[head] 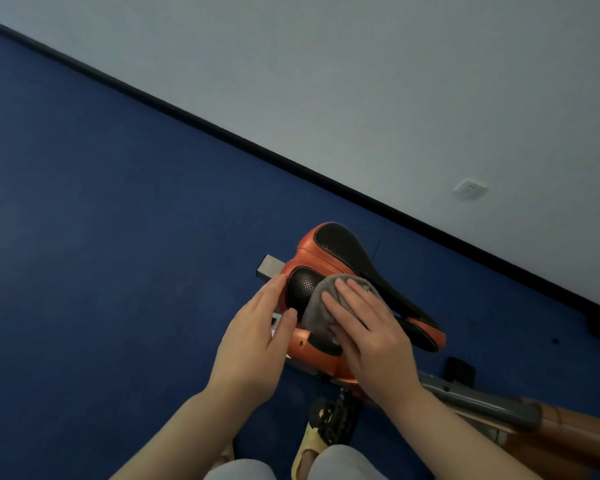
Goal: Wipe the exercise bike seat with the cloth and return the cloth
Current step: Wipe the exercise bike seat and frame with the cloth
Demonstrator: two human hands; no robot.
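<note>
Grey cloth [321, 308] is pressed flat onto the near-left rear pad of the orange-and-black seat [347, 252] by the right hand [371, 336]. Fingers [352, 296] are spread open across the cloth, palm down; nothing is pinched. Left hand [257, 336] is laid against the seat's left edge, fingers extended and open, thumb touching the orange rim; seat appears to be steadied by it. Step in hand is judged to be the wipe itself, rear pad only covered so far. Far rear pad and the nose toward the right are left uncovered by the cloth. Next move would call for the cloth to be swept across those areas under steady palm pressure, then gathered up for return. Return spot is not seen in view. Blue floor [118, 220] lies below.
</note>
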